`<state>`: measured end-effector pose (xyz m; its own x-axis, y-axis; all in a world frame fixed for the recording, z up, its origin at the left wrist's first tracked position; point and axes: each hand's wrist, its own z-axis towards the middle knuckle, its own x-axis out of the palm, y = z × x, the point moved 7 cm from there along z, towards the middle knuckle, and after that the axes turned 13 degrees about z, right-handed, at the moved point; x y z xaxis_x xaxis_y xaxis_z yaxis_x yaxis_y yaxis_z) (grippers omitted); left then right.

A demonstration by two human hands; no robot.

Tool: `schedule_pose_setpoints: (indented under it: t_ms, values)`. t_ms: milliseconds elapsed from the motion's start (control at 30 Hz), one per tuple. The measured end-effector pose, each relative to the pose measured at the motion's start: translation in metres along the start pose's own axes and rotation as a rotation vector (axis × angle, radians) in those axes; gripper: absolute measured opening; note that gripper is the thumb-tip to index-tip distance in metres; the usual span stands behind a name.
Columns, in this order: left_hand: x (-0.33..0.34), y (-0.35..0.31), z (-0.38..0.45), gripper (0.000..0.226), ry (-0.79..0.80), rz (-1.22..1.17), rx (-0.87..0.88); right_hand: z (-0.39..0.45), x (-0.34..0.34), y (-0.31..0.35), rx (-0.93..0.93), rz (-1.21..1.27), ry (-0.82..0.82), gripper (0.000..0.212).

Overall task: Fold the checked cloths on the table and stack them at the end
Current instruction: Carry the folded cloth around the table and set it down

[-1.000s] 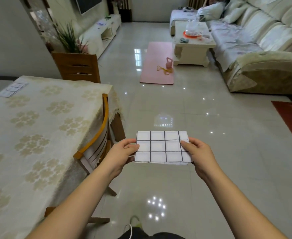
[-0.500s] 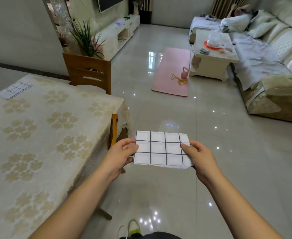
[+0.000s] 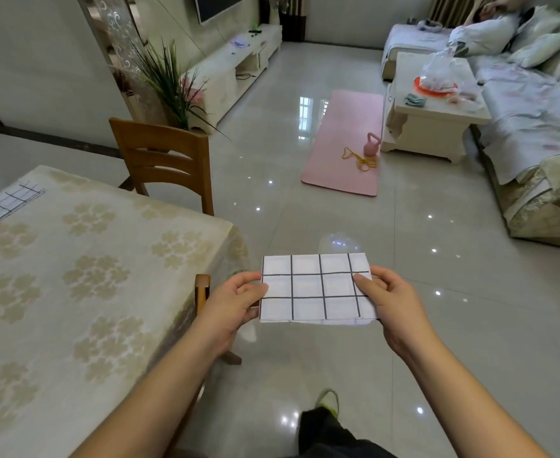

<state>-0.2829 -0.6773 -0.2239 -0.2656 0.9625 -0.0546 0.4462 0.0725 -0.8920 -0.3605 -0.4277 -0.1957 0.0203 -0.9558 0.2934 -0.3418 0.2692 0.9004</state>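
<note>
folded checked cloth pinched by left hand, right hand

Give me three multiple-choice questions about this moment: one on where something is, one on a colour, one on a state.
1. Where is the other checked cloth?
A. on the table's far left corner
B. on the sofa
C. on the floor

2. What colour is the mat?
A. green
B. pink
C. black

3. How is the held checked cloth?
A. crumpled
B. hanging open
C. folded flat

Answers: 1 A, it lies on the tablecloth there. 2 B, pink under the kettlebell. 3 C, the left hand and right hand pinch its ends, a neat rectangle.
</note>
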Motion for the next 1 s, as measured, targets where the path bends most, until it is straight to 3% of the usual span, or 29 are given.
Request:
schedule_pose_setpoints:
  t_ms: [500,1000]
  values:
    - [0.024,-0.058,0.131,0.030,-0.169,-0.023,-0.070,0.177,0.012,0.039,0.164,-0.048,0.206,0.028]
    - [-0.055,-0.121,0.278,0.021,-0.264,-0.096,-0.075,0.340,0.131,0.052,0.193,-0.114,0.256,0.029]
